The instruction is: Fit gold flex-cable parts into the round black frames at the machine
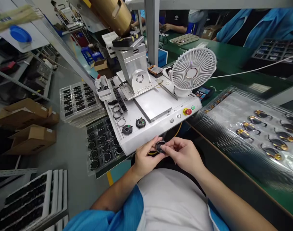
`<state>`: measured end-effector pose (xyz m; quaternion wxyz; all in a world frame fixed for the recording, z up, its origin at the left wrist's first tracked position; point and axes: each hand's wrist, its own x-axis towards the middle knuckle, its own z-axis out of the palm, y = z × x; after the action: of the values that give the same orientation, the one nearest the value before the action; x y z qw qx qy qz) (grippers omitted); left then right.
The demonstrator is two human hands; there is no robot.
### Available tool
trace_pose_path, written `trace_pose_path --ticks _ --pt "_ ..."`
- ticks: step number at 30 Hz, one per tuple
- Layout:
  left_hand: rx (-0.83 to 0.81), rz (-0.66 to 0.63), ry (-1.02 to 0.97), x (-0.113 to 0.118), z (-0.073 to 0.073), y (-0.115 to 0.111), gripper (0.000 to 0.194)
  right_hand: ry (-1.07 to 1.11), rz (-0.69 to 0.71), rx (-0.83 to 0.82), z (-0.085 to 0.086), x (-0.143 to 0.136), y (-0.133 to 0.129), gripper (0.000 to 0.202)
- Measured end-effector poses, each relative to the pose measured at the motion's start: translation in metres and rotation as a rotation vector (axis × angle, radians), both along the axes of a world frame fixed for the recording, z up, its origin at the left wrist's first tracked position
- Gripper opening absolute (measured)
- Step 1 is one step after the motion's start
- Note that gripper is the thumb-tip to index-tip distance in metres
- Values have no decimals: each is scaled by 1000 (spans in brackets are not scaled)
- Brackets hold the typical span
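Note:
Close to my body, at the front edge of the machine, I hold a round black watch case point(160, 146) with both hands. My left hand point(146, 157) is closed around its left side, thumb below and fingers above. From the right, my right hand point(185, 154) pinches the case, its thumb and fingertips lying over the dark face. My fingers hide part of the case. Two dark round watch parts point(140, 122) lie on the white machine base point(137, 141) just beyond my hands. Several thin rings point(121, 122) are on the base to their left.
A white fan point(193, 70) and a red stop button point(188, 111) are on the machine. At left stands a clear tray of watch cases point(103, 160). To the right, a plastic tray point(229, 110) holds round parts with gold film. Other people sit across the green table point(223, 57).

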<state>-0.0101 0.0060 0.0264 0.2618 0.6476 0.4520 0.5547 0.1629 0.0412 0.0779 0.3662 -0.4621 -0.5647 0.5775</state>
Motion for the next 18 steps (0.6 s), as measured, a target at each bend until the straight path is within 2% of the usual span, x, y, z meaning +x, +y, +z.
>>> trace_pose_path --ticks 9,13,16,18 --pt "15 16 80 -1 3 -3 73 -77 12 59 -4 -1 0 26" --pt "-10 16 45 3 2 -3 69 -108 -48 69 -10 -1 -1 25" --pt "-39 -57 -43 12 -4 -4 74 40 50 -87 -16 7 -3 38" --pt "-48 -158 -63 17 -9 -4 79 133 73 -178 -17 28 -4 46"
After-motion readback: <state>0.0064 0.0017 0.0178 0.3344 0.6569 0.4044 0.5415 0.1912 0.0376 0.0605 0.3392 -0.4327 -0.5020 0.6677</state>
